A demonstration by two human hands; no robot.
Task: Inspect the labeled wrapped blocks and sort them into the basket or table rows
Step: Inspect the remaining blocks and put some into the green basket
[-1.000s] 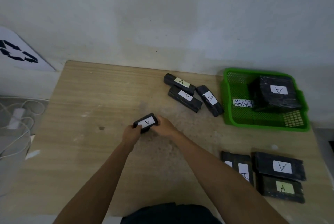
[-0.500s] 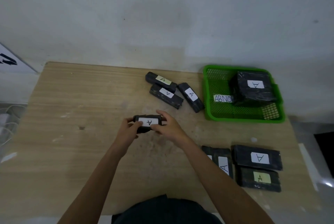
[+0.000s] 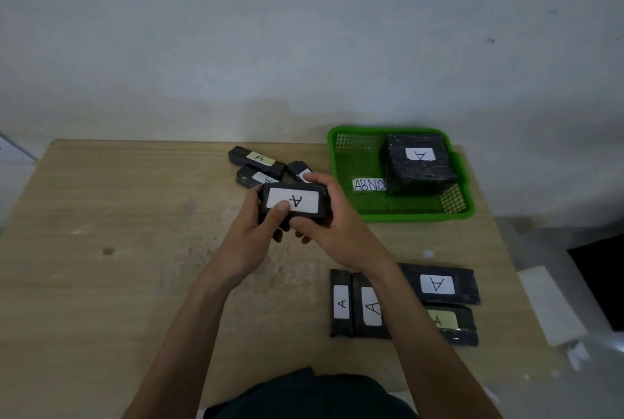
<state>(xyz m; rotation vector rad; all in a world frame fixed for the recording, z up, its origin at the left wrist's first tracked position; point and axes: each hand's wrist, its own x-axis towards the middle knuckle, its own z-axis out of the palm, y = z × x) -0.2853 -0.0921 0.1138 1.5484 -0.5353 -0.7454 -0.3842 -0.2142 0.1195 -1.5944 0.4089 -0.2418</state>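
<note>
A black wrapped block (image 3: 293, 205) with a white "A" label is gripped in both hands above the middle of the bench (image 3: 101, 283); the left hand (image 3: 251, 239) is closed on its left end, thumb laid on the label, and the right hand (image 3: 332, 222) is wrapped around its right end. Three labeled blocks (image 3: 256, 162) are seen behind the hands. In the green basket (image 3: 398, 214), tagged "ABNO…", a large wrapped block (image 3: 418, 162) is placed. Four more blocks (image 3: 439, 285) are laid flat at the near right.
</note>
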